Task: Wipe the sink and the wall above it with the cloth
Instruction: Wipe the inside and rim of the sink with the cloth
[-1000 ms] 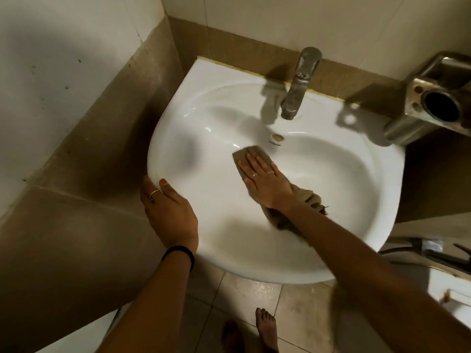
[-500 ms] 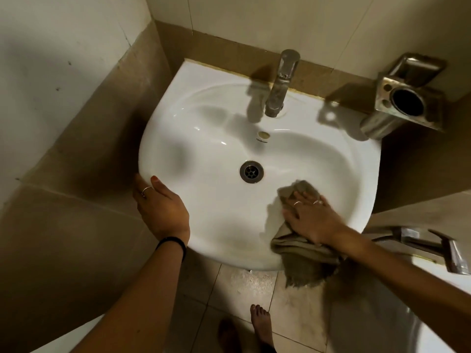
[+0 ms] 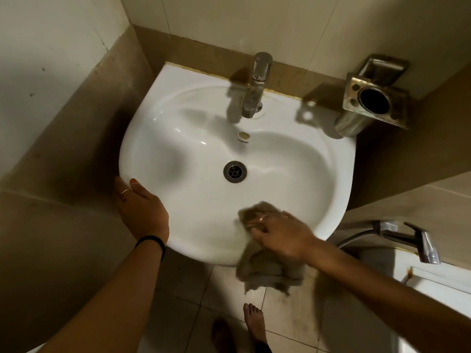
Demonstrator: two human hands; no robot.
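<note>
The right hand is pressed flat, fingers spread, on the brown cloth at the near rim of the white sink, with loose cloth hanging over the edge toward the floor. The left hand is curled over the sink's near-left rim, bracing, nothing else held. For a clean pass, the cloth is best kept bunched under the palm and swept in overlapping arcs. The basin looks empty around the drain; the wall-mounted steel holder beside the tap appears empty.
</note>
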